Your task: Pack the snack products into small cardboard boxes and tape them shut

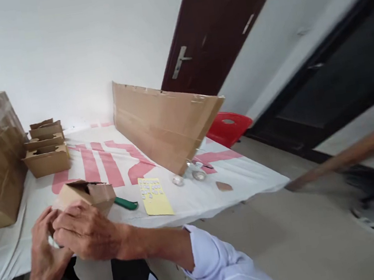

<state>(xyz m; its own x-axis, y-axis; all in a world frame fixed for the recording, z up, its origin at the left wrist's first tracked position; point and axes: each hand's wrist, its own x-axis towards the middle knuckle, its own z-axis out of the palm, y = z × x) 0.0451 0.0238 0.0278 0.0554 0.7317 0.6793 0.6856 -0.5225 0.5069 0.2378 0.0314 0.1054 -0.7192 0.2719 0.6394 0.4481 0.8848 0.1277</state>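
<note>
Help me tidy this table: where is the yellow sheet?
In the head view, left of centre, the yellow sheet lies on the table, just right of the green handle.

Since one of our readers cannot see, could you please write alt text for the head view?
A person's left hand and right hand work close together at a small cardboard box; a green object and yellow sheet lie nearby on a covered table.
</note>
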